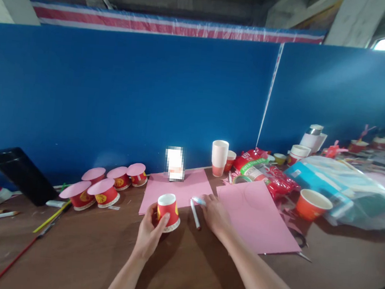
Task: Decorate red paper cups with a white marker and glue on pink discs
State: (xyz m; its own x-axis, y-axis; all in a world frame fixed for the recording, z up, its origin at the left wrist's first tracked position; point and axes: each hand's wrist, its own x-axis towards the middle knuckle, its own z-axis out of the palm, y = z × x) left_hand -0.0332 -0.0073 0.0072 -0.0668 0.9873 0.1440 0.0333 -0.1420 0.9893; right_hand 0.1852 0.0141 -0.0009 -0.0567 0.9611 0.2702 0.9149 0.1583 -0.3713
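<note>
Tall flat blue panel (133, 89): straight ahead of you.
Black cylindrical flask (22, 176): to your left.
Red-and-white striped plastic sheeting (156, 25): above the panel.
Grey concrete pillar (356, 21): to your right.

We see the pen (195, 215) between the held cup (172, 207) and our right hand (216, 212). To the left, a group of five cups (105, 196) stands on the table (93, 255), before the partition (132, 98).

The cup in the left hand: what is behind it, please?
Behind the cup lie a pink sheet, a bright object too blurred to name, and the blue wall. What lies directly behind the cup and the left hand is covered and cannot be seen.
</note>
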